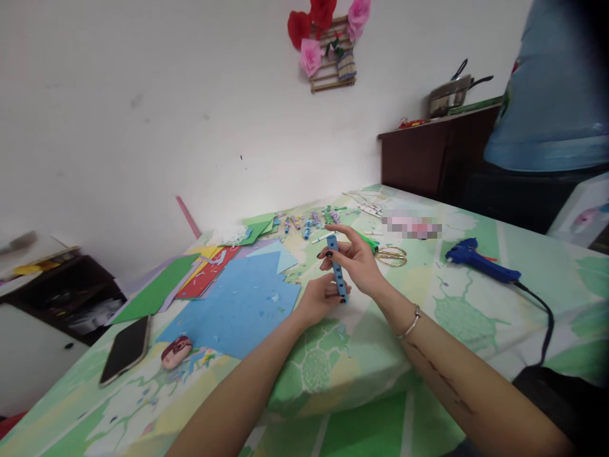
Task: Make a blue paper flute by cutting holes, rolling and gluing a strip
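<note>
A narrow light-blue strip with a row of dark dots point(338, 274) stands nearly upright between my hands, above the near part of the table. My left hand point(320, 299) has its fingers closed on the strip's lower end. Near the top, my right hand point(354, 259) pinches the strip between thumb and fingers, its index finger stretched out above. Whether the strip is paper or foam, I cannot tell. Just behind my right hand lie scissors with gold handles point(392, 256). A large blue sheet point(233, 295) with small scraps on it lies left of my hands.
Green point(157, 289) and red sheets point(202, 279) lie left, near a phone point(126, 349) and a pink-and-maroon case point(176, 352). Several small colourful curled pieces point(307, 230) lie at the back. A blue glue gun point(483, 261) with a black cord rests right.
</note>
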Action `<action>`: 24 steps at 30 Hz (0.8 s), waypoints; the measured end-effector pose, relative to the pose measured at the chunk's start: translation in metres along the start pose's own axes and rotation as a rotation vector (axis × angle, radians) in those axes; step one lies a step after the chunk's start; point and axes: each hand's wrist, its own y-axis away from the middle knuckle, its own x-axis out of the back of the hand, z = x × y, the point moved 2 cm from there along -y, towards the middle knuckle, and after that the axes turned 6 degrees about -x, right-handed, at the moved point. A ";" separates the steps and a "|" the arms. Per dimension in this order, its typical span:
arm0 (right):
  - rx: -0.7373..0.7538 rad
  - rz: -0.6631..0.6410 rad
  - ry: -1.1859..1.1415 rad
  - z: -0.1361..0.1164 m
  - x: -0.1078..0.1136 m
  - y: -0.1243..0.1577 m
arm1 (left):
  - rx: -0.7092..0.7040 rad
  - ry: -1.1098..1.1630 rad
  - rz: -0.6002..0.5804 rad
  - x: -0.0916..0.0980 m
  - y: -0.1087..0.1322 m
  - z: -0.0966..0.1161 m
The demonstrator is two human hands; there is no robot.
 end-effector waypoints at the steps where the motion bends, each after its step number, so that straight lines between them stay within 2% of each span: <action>1: 0.011 0.000 0.016 -0.001 0.000 0.000 | 0.001 0.004 -0.001 0.000 0.000 -0.001; 11: 0.011 0.033 0.078 0.001 -0.001 0.001 | -0.050 -0.020 -0.035 0.002 0.000 -0.006; 18: 0.014 0.013 0.000 0.004 -0.002 0.002 | -0.069 -0.119 -0.046 0.001 0.001 -0.004; 24: 0.035 0.035 -0.023 0.005 -0.001 -0.002 | -0.052 -0.104 -0.038 -0.003 0.004 0.001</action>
